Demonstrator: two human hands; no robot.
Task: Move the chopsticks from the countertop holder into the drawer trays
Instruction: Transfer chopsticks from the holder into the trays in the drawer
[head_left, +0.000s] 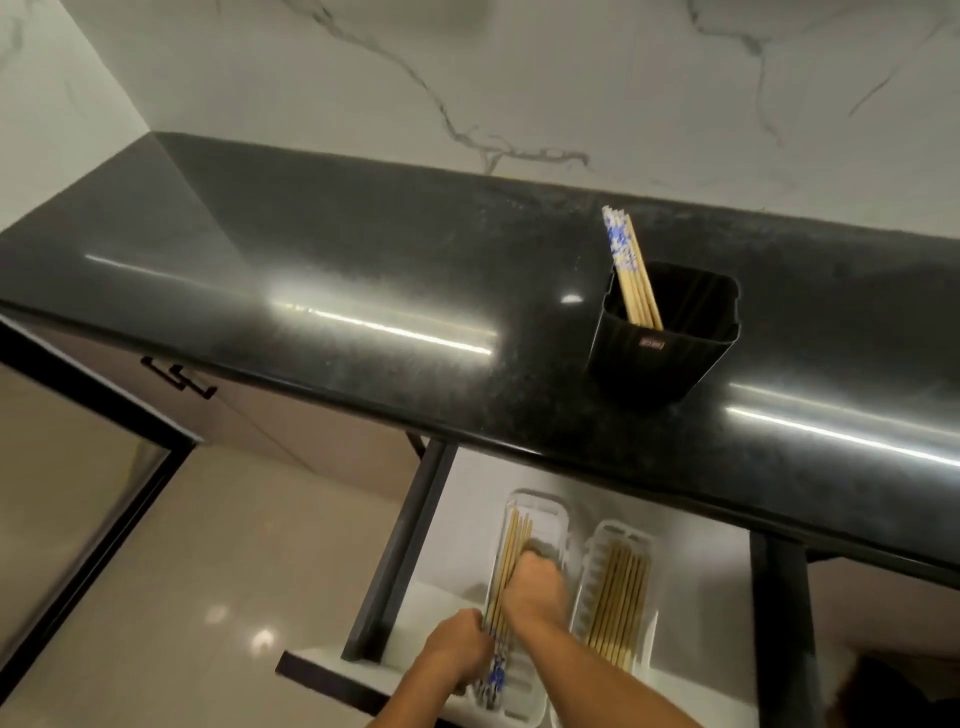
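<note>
A black holder (660, 348) stands on the dark countertop (363, 270) with a few bamboo chopsticks (631, 270), blue-patterned at the top, leaning in its left side. Below, the open drawer (457, 499) holds two white trays. In the left tray (550, 512) lies a bundle of chopsticks (511, 551); my left hand (457, 649) grips their near, blue-patterned ends and my right hand (535, 587) presses on their middle. The right tray (608, 535) holds several chopsticks (621, 603) laid side by side.
A marble wall rises behind the counter. The black drawer rails (400, 551) flank the trays. A cabinet door with a black handle (179, 376) is at left, above a glossy tiled floor (208, 597).
</note>
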